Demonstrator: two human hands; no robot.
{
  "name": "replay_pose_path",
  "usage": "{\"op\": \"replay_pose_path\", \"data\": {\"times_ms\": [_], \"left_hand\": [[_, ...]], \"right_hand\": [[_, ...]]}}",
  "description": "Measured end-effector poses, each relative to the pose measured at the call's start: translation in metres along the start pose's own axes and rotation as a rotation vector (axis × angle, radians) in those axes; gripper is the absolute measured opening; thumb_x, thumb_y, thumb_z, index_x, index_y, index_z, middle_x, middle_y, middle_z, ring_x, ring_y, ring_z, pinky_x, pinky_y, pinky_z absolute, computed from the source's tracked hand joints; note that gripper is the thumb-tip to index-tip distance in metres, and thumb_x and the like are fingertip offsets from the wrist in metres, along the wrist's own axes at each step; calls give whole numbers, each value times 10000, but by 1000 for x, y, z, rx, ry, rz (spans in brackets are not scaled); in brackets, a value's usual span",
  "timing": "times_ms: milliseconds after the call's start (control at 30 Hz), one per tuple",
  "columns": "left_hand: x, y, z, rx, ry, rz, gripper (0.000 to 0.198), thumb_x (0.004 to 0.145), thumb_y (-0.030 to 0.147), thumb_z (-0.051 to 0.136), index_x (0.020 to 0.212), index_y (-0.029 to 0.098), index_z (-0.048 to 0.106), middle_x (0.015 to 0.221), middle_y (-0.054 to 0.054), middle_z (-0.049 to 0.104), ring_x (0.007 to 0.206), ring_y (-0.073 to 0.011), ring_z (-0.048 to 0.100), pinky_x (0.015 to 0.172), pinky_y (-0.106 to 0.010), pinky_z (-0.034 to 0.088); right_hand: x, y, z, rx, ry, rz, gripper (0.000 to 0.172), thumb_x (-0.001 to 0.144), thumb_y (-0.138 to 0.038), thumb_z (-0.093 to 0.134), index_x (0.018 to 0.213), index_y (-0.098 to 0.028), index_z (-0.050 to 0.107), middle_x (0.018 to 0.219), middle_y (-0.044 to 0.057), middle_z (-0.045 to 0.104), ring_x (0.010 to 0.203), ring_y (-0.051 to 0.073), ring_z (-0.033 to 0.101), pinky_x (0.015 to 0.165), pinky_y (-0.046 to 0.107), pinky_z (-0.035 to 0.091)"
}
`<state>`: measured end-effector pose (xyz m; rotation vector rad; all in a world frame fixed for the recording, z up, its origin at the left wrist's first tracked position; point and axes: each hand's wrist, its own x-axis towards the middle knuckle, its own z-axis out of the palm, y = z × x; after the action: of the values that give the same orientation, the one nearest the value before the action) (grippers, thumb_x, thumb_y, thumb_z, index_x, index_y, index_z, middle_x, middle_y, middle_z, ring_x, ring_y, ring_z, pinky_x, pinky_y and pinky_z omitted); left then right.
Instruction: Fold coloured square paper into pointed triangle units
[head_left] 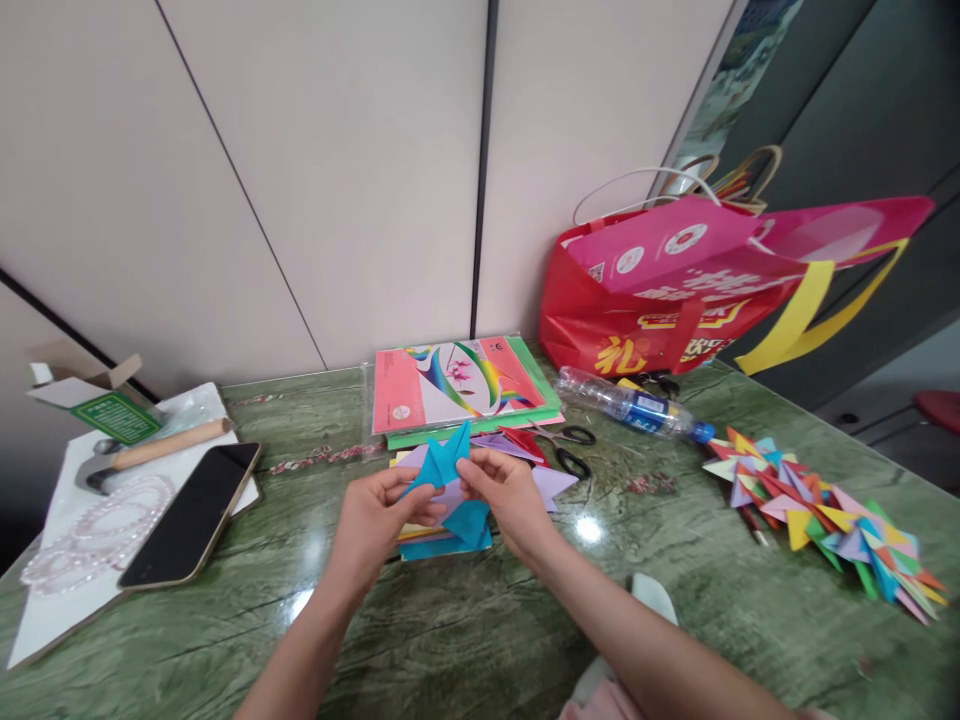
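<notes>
A piece of folded blue paper [444, 462] with pointed tips is held up between my two hands. My left hand [386, 503] pinches its left side, and the fingertips of my right hand [504, 488] grip its right side. Below the hands lie coloured paper sheets [446, 549], blue at the bottom with yellow and other colours above. Folded lilac paper [553, 485] and red paper [523, 442] lie just behind my right hand, beside black-handled scissors [571, 450]. My hands partly cover the stack and the folded pieces.
A packaged paper pad [457, 385] lies at the back. A plastic bottle [637, 405], a red bag [660, 300] and several folded paper stars [832, 520] are on the right. A phone [193, 515], hammer [157, 450], beads [101, 530] and green box [112, 410] are left.
</notes>
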<state>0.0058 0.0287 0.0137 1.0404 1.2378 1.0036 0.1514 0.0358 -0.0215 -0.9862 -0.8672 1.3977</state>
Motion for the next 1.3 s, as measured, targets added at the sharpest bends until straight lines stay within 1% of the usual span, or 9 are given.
{"op": "replay_pose_path", "data": {"times_ms": [200,467,667,800,900,967,1033,1167,1300], "left_hand": [[1,-6,-1,-69,-56,-50,316,568,293,745,805,104,655,623,-49,724,600,-205,688,601,-293,573],[2,-3,0,48,-25,52,240,601,288,709,756,117,643,670,-62,732,615,-219,690,604,-311,573],[11,-13,-13,363,80,239,213,648,275,652,802,127,653,798,-94,733,763,-249,687,738,-374,546],[17,-25,-18,780,-15,396,379,582,196,700,959,190,656,1053,-88,681,977,-261,622,894,-415,459],[19,-33,-18,970,-154,427,590,529,120,732,1097,204,598,1212,-101,588,1116,-270,533,964,-419,395],[20,-37,-19,1044,-222,418,619,548,94,722,1139,204,570,1227,-103,575,1129,-274,520,963,-413,395],[19,-38,-21,1091,-271,419,556,605,104,694,1139,203,570,1206,-101,587,1104,-270,539,942,-400,412],[16,-34,-23,1151,-355,432,233,745,184,594,971,176,649,1195,-108,590,1075,-253,559,931,-375,419],[14,-30,-21,1198,-378,457,223,793,189,526,985,156,634,1184,-124,592,1082,-251,552,930,-375,415]], "right_hand": [[-2,2,-1,-87,-144,-17,237,638,-356,696,736,-150,634,656,1,630,615,137,577,566,251,469],[3,0,-3,-53,-9,-137,232,697,-360,653,791,-165,571,654,-16,606,594,125,596,622,272,502],[15,-5,-14,-21,147,-240,237,694,-333,652,834,-170,551,707,-21,597,588,99,584,615,249,498],[22,-11,-23,-71,187,-264,362,655,-296,669,959,-185,506,667,-51,553,533,94,565,529,226,477],[27,-15,-34,-242,191,-304,393,670,-276,636,1021,-191,479,676,-42,554,523,106,563,492,231,471],[33,-15,-45,-388,158,-329,351,710,-269,581,1037,-183,488,746,3,604,560,122,581,504,243,476],[38,-15,-56,-560,135,-366,302,733,-252,537,1026,-176,528,812,39,628,612,142,603,528,256,481],[43,-16,-74,-872,147,-411,330,760,-195,478,1081,-195,557,876,54,666,709,171,639,648,301,500],[43,-23,-80,-1046,209,-395,332,760,-172,484,1080,-207,568,892,48,691,759,188,657,723,329,501]]}}
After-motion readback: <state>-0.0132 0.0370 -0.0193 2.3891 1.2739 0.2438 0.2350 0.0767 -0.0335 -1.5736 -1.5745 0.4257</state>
